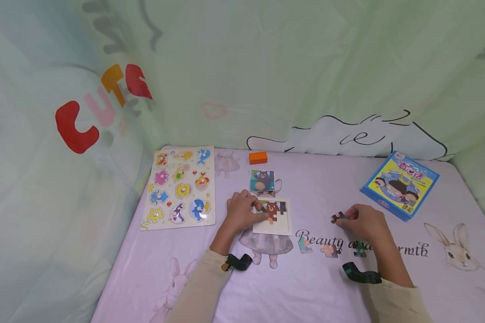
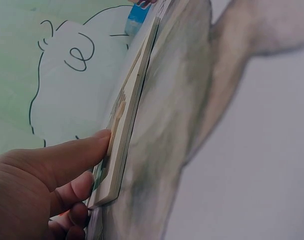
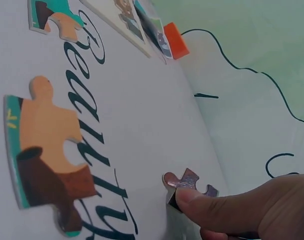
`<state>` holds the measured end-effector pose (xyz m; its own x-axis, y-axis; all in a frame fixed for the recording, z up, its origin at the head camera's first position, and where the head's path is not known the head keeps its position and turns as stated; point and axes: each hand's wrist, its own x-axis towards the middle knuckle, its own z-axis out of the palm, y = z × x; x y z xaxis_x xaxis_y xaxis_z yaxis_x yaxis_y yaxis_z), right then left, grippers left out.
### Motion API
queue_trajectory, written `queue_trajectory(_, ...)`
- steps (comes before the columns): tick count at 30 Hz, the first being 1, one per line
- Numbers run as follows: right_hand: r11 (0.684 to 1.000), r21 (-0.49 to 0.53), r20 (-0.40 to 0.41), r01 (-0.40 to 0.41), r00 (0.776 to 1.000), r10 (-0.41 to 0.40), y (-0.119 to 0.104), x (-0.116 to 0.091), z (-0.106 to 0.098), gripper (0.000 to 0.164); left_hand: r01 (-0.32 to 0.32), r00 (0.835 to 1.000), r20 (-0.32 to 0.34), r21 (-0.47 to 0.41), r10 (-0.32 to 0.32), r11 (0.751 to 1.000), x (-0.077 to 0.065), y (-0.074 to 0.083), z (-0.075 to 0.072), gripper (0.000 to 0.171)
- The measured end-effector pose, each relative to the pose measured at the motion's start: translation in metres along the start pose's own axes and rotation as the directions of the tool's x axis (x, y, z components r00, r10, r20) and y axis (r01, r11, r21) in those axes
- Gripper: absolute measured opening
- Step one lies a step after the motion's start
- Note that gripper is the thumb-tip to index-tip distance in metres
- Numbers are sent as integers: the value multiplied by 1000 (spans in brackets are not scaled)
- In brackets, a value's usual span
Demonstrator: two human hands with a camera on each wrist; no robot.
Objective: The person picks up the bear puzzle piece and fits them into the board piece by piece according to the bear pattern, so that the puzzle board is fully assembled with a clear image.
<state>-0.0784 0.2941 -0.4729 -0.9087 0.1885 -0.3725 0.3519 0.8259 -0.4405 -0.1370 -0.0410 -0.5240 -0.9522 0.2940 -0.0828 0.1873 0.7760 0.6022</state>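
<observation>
My left hand (image 1: 242, 211) grips the left side of a pale wooden puzzle board (image 1: 284, 229); its thumb presses on the pieces set there, which show part of a brown bear. In the left wrist view, the board (image 2: 123, 155) appears edge-on with my thumb over its face. Out to the right, my right hand (image 1: 369, 223) pinches a dark brown jigsaw piece (image 3: 185, 182) between thumb and fingers, apart from the board. Three loose jigsaw pieces lie on the cloth: a teal one (image 1: 305, 245), an orange one (image 3: 47, 142) and a green one (image 1: 360, 249) below my right hand.
A bear picture card (image 1: 262, 181) lies just behind the board, with an orange block (image 1: 258, 158) farther back. At left is a sea-animal knob puzzle (image 1: 145, 223). A blue and yellow box (image 1: 402, 185) lies back right. Curtains (image 1: 226, 80) enclose the table's back and sides.
</observation>
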Motion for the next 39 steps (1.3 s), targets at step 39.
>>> queue_trajectory(39,966,121,-46,229,973,-225,-60,5,49,24,-20,1000,-12,9,20,1000,-1,-2,0,33)
